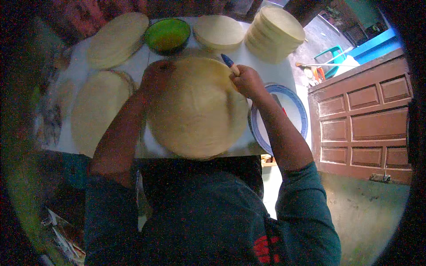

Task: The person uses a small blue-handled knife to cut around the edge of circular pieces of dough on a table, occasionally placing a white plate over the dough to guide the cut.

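Observation:
A large round stack of thin, pale yellow sheets lies before me at the table's front edge; I cannot tell what the sheets are made of. At its upper left rim rests my left hand, dark and blurred, so its fingers are hard to make out. My right hand is closed around a tool with a wooden handle and a dark blue tip, held over the stack's upper right rim. Beyond the stack stands a green bowl.
More round stacks stand at left, far left, far middle and, taller, far right. A blue-rimmed round tray lies under my right forearm. A brown panelled wooden door is at the right.

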Motion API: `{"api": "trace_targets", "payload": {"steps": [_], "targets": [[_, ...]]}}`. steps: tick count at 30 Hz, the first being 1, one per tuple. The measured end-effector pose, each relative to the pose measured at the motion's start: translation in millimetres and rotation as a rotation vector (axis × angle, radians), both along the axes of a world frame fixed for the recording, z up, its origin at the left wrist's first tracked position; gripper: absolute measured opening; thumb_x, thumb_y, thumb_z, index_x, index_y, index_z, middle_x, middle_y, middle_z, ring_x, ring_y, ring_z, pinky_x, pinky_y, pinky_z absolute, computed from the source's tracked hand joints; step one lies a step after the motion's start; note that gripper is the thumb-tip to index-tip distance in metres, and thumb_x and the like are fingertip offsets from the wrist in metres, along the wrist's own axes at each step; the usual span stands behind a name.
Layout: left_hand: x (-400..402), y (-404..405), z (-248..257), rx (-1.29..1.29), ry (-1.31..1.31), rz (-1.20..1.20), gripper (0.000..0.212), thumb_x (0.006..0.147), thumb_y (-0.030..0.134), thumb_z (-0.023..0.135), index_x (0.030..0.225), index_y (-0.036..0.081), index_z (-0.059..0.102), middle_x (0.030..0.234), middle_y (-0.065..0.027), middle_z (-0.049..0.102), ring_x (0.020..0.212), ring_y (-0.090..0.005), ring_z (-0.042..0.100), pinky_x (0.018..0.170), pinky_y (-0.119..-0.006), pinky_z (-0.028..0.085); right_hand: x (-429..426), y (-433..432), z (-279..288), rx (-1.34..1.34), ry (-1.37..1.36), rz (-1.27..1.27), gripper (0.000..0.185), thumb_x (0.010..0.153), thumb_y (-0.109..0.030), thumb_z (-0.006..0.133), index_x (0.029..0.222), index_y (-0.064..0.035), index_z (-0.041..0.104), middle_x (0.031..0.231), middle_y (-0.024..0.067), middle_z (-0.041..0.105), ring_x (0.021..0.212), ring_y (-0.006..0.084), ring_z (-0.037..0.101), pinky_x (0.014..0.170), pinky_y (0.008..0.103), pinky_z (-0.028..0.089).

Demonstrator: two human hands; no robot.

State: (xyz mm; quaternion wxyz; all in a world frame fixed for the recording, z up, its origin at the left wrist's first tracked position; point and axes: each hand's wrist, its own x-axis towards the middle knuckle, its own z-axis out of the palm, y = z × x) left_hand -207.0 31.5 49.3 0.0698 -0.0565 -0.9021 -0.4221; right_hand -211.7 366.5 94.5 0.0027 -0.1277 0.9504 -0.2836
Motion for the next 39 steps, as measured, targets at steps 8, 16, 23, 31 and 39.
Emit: {"api": "trace_targets", "payload": {"steps": [8,16,23,31,39], "targets": [[-25,-2,17,0.070,-0.231,-0.216,0.039,0.097,0.038,0.063,0.118,0.007,0.072,0.120,-0.0217,0.070,0.113,-0.0354,0.067,0.102,-0.046,0.050,-6,9,8,-0.059,0.059,-0.060,0.024,0.089,-0.022,0.069,0.100,-0.0010,0.069,0.085,0.0227,0.070,0.077,0.0370,0.069,0.073,0.0467,0.052],[8,-28,-15,-0.386,-0.003,-0.027,0.057,0.096,0.040,0.063,0.140,0.005,0.057,0.140,-0.0209,0.060,0.128,-0.0357,0.058,0.112,-0.045,0.044,3,-8,6,0.094,-0.139,-0.046,0.029,0.088,-0.028,0.068,0.101,-0.0015,0.070,0.090,0.0229,0.071,0.086,0.0381,0.069,0.078,0.0483,0.053],[100,-24,40,-0.149,-0.086,-0.116,0.064,0.090,0.024,0.074,0.146,0.005,0.049,0.147,-0.0201,0.054,0.136,-0.0341,0.052,0.116,-0.043,0.040,31,18,12,0.213,-0.343,0.028,0.034,0.088,-0.033,0.067,0.102,-0.0022,0.070,0.097,0.0248,0.072,0.096,0.0425,0.070,0.082,0.0510,0.054],[158,-21,34,-0.144,-0.200,-0.056,0.051,0.084,0.017,0.083,0.129,0.005,0.063,0.129,-0.0160,0.063,0.109,-0.0286,0.065,0.096,-0.039,0.054,60,33,-2,-0.013,-0.289,-0.061,0.030,0.090,-0.025,0.067,0.107,-0.0008,0.066,0.090,0.0180,0.070,0.085,0.0317,0.066,0.075,0.0432,0.052],[169,-22,34,-0.037,-0.250,0.066,0.053,0.082,0.016,0.083,0.129,0.004,0.063,0.119,-0.0131,0.066,0.080,-0.0188,0.063,0.076,-0.035,0.056,77,31,10,-0.028,-0.419,-0.064,0.045,0.082,-0.025,0.078,0.120,-0.0034,0.064,0.103,0.0239,0.072,0.096,0.0371,0.071,0.083,0.0454,0.055]]}}
